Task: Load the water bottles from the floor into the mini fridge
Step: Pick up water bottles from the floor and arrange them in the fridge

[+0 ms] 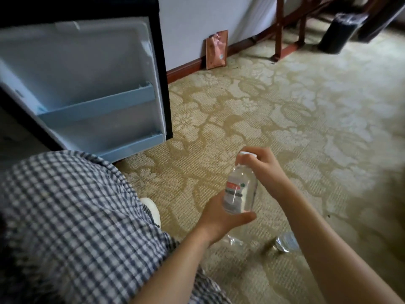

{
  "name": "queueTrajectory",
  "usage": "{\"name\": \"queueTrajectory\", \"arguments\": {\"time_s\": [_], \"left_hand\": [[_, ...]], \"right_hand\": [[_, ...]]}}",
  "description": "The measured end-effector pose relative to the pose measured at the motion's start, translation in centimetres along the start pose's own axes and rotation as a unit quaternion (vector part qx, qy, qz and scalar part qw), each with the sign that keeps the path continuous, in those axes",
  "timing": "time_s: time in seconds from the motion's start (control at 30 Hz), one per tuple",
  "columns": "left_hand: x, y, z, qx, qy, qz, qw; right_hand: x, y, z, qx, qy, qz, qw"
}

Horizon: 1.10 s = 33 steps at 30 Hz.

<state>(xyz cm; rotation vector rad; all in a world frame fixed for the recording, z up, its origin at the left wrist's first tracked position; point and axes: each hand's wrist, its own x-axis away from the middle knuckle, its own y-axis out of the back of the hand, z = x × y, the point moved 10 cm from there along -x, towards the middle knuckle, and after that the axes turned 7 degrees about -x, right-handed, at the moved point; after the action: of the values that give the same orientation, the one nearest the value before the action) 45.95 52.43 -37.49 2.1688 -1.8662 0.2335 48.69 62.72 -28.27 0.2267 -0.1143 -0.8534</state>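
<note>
A clear water bottle (240,189) with a white cap and a red-and-white label is held upright above the carpet. My right hand (264,167) grips its neck and cap from the right. My left hand (221,218) cups its base from below, thumb across the front. Two more clear bottles lie on the carpet below: one (235,240) partly hidden under my left wrist, another (287,241) beside my right forearm. The mini fridge's open door (94,88) stands at the left, its two blue door shelves bare. The fridge's interior is out of view.
My knee in checked trousers (76,227) fills the lower left, with a white shoe (152,210) beside it. A brown paper bag (217,49) leans on the wall. Wooden furniture legs (279,27) and a black bin (338,31) stand at the back right on patterned carpet.
</note>
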Motion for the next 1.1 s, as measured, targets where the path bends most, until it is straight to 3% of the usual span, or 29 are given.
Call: {"name": "queueTrajectory", "arguments": {"time_s": [0.13, 0.33, 0.67, 0.83, 1.1], "left_hand": [[1.2, 3.0, -2.4, 0.009, -0.022, -0.020, 1.000], [3.5, 10.3, -6.9, 0.005, -0.086, -0.097, 0.991], [9.2, 25.6, -15.4, -0.063, -0.161, -0.241, 0.955], [13.2, 34.3, -16.0, -0.081, -0.147, -0.324, 0.931], [18.1, 45.4, -12.4, -0.101, -0.103, -0.407, 0.902]], "right_hand": [[-1.7, -1.9, 2.8, -0.036, 0.008, -0.009, 0.999], [-4.9, -7.3, 9.4, -0.030, 0.038, 0.055, 0.997], [-9.7, -19.1, 24.3, -0.114, 0.159, 0.127, 0.972], [-10.9, -27.7, 27.9, -0.135, 0.168, 0.192, 0.958], [-11.0, -40.1, 27.5, -0.071, 0.142, 0.282, 0.946]]}}
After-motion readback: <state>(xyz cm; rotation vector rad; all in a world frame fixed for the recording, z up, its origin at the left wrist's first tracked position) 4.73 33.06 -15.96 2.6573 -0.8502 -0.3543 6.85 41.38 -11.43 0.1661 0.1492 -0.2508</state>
